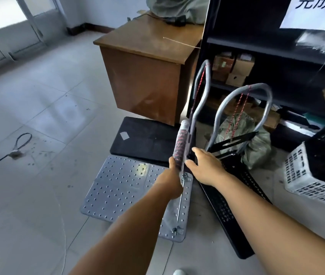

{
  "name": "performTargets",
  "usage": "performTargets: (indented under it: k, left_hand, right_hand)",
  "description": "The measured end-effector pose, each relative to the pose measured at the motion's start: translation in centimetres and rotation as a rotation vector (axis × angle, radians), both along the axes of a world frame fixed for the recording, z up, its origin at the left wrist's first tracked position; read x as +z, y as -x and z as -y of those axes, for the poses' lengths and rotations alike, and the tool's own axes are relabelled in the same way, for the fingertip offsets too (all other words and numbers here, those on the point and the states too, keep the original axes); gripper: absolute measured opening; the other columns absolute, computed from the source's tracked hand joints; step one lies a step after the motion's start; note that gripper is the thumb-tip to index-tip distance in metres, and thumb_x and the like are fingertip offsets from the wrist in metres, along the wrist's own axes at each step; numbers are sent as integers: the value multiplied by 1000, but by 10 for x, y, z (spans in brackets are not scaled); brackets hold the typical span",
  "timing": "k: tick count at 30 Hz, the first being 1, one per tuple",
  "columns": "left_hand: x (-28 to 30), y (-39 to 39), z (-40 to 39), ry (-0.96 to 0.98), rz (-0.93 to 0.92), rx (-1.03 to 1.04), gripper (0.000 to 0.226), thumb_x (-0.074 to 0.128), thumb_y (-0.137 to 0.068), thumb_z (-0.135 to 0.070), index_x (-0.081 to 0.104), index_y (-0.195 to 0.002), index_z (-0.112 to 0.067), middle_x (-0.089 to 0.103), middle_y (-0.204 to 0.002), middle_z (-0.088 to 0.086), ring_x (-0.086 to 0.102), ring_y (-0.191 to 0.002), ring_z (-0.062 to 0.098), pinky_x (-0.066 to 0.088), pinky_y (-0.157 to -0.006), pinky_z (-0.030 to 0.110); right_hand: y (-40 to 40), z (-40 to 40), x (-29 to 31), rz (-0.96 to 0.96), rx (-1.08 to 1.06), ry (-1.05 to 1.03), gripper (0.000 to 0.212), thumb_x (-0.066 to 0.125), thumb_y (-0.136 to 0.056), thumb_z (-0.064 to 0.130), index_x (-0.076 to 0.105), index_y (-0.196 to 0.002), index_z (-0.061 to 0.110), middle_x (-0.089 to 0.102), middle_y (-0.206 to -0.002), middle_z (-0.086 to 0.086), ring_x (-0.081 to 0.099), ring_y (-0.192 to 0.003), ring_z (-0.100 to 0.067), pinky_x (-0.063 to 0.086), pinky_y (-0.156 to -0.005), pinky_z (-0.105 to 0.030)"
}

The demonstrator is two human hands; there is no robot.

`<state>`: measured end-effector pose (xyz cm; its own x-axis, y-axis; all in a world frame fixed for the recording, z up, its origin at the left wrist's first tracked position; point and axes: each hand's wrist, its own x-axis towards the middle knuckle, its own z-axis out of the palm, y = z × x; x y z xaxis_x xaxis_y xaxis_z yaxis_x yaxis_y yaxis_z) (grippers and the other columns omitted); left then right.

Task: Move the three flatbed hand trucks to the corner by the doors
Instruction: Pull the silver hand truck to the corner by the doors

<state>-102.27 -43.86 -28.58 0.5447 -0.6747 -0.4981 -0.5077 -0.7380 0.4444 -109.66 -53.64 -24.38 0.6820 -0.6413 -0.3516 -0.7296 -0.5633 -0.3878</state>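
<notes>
Three flatbed hand trucks stand close together on the tiled floor in front of me. The nearest has a silver studded deck (118,187); my left hand (172,175) is shut on its wrapped handle (181,143). Behind it lies a truck with a black deck (147,139) and a grey loop handle (202,86). To the right a black perforated deck (229,211) is tipped on edge, its grey loop handle (256,90) standing up. My right hand (205,165) hovers open beside the wrapped handle, fingers spread. Glass doors (8,26) are at the far left.
A brown wooden desk (145,76) stands behind the trucks. A black shelving unit (276,56) with boxes fills the right. A white plastic crate (312,179) sits at the right. A cable with a loop (18,145) lies on the floor at left.
</notes>
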Motion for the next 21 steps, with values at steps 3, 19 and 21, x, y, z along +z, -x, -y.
performTargets:
  k: [3, 19, 21]
  left_hand:
    - [0, -12, -22, 4, -8, 1, 95, 50, -83, -1, -15, -150, -17, 63, -108, 16, 62, -96, 31, 54, -81, 40]
    - [1, -109, -183, -117, 140, 54, 94, 49, -84, 2, -9, -151, -30, 61, -96, 11, 63, -84, 27, 52, -71, 38]
    - [2, -123, -203, -122, 165, 74, 90, 48, -85, 1, -4, -150, -32, 57, -94, 10, 59, -79, 26, 51, -69, 38]
  right_hand:
    - [-19, -16, -2, -12, 40, 17, 62, 41, -96, 43, 24, -149, 14, 28, -156, -5, 26, -143, -25, 24, -116, -42]
    - [-105, -112, -10, -88, 228, 67, 75, 50, -94, 34, 5, -152, 21, 3, -162, 2, 14, -147, -24, 20, -117, -44]
    - [-119, -126, -11, -114, 276, 89, 76, 50, -94, 35, 3, -152, 23, -1, -162, 2, 8, -148, -23, 18, -118, -44]
